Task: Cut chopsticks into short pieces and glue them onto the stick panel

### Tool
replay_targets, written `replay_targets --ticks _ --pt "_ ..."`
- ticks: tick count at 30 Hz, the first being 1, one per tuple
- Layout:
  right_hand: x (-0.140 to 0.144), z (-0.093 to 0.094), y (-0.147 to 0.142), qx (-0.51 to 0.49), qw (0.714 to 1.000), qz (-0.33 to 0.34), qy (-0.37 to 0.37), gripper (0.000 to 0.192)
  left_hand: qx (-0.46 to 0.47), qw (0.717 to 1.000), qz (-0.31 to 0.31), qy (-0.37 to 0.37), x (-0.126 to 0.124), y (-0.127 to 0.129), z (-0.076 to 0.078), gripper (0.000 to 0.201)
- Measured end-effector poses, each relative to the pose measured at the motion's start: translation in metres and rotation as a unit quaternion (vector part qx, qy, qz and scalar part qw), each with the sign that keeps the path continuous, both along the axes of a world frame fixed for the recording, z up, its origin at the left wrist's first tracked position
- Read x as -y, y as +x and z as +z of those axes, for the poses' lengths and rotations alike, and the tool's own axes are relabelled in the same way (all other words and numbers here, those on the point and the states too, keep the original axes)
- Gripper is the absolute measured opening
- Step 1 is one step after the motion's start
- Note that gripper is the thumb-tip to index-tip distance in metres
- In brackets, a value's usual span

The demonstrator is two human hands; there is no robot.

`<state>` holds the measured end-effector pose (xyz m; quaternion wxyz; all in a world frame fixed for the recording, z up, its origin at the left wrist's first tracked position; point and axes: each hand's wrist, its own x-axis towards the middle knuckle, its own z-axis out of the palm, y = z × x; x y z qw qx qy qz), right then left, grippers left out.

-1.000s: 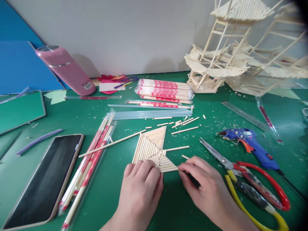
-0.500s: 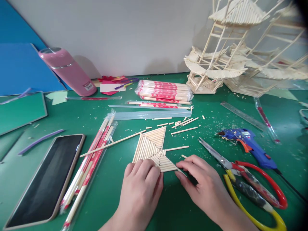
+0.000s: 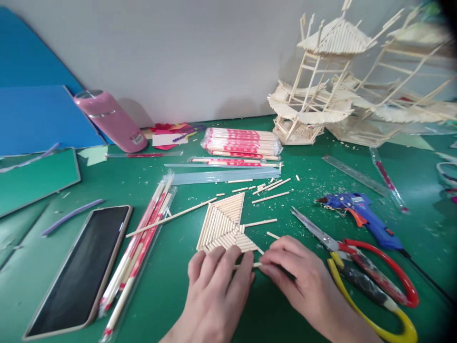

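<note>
A flat panel of short wooden sticks [image 3: 222, 220], glued in angled rows, lies on the green table in front of me. My left hand [image 3: 219, 281] covers its near edge with bent fingers. Between its index finger and thumb runs a short wooden stick [image 3: 255, 265]. The other end of that stick is pinched by the thumb and fingers of my right hand [image 3: 298, 274]. A thin stick [image 3: 260, 250] juts from the panel's corner close to my right fingertips. Another stick [image 3: 260, 222] points right from the panel's middle.
Scissors [image 3: 342, 250] and a blue glue gun [image 3: 360, 214] lie to the right. At left are wrapped chopsticks [image 3: 143, 243], a phone [image 3: 78, 271] and a pink bottle [image 3: 112, 121]. Behind stand a bundle of chopsticks [image 3: 243, 142] and a stick-built tower [image 3: 314, 105]. Cut sticks [image 3: 271, 196] lie scattered.
A short stick now shows between my hands, just nearer than the panel. My left hand has shifted slightly right and nearer, with its fingers spread more. The whole view has tilted a little.
</note>
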<state>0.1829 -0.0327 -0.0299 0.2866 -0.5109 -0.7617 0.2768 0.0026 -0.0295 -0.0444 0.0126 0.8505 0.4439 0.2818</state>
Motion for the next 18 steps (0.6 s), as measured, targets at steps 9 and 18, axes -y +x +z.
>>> replay_targets --ticks 9,18 --pt "0.008 0.010 0.055 0.044 0.964 -0.233 0.122 0.014 0.076 0.991 -0.090 -0.070 -0.003 -0.005 -0.003 0.019" --pt "-0.001 -0.011 0.171 0.271 0.886 -0.376 -0.012 0.034 0.078 0.988 -0.088 -0.104 -0.001 -0.014 0.004 0.017"
